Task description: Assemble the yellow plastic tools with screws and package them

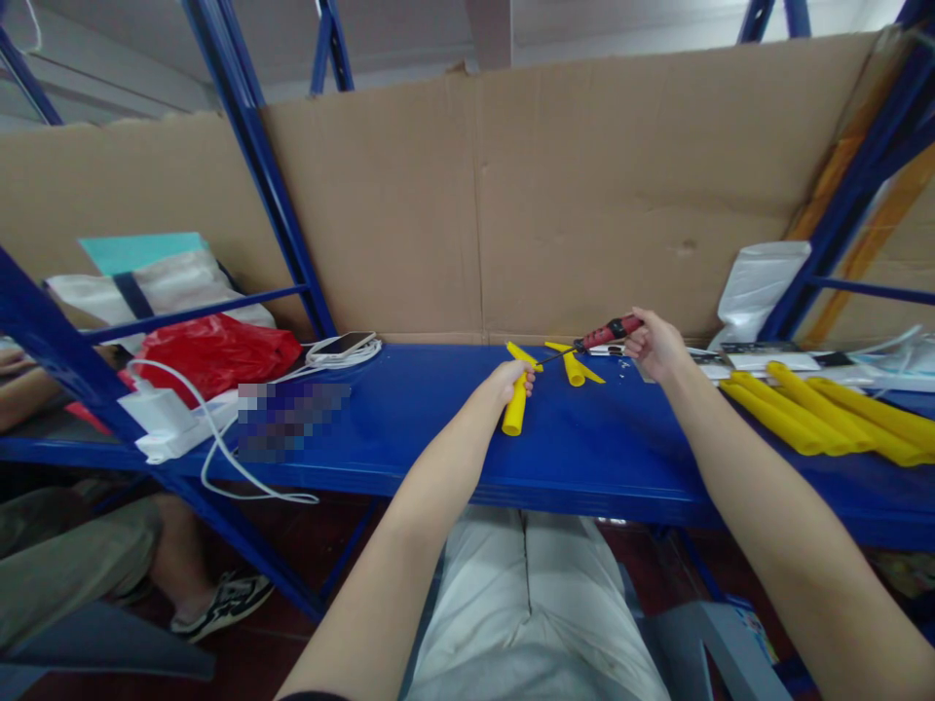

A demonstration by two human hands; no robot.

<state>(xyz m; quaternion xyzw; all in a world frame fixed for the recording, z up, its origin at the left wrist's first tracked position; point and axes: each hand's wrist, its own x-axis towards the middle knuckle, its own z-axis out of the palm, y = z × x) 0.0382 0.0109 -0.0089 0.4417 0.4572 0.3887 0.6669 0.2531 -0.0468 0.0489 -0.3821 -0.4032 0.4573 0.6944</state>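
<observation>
The left hand [511, 378] grips a yellow tube [515, 409] standing on the blue shelf [438, 438], the right hand [653, 346] drives a red screwdriver [606, 334] toward its top, one worked piece [574, 365] lies behind, and a pile of tubes [825, 414] waits untouched at right.
</observation>
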